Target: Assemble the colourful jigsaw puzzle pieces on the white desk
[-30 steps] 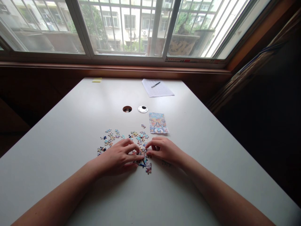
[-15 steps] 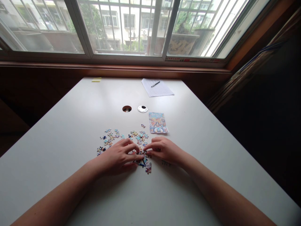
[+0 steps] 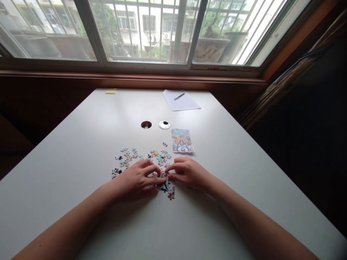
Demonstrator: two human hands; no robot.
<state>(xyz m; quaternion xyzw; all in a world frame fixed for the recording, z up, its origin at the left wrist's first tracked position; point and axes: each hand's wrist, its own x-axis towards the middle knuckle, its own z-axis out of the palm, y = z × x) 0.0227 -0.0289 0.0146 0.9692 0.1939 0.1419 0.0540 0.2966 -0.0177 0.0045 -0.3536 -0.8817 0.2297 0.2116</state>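
Note:
Small colourful jigsaw puzzle pieces lie between my hands, some of them in a joined cluster [image 3: 171, 193] close to me. My left hand [image 3: 142, 178] rests over the cluster's left part, fingers apart and one fingertip touching the pieces. On the other side, my right hand [image 3: 187, 171] has its thumb and index finger drawn together at the cluster's right edge, around what looks like a small puzzle piece, mostly hidden by the fingers. Loose puzzle pieces [image 3: 127, 156] are scattered beyond my left hand. A printed picture card [image 3: 182, 141] lies just past my right hand.
On the white table [image 3: 67, 162] are a round cable hole [image 3: 146, 125] and its silver cover [image 3: 164, 125]. Farther back lie paper sheets [image 3: 184, 104] with a pen [image 3: 179, 96] on top, and a yellow sticky note [image 3: 111, 91]. A barred window stands behind the table.

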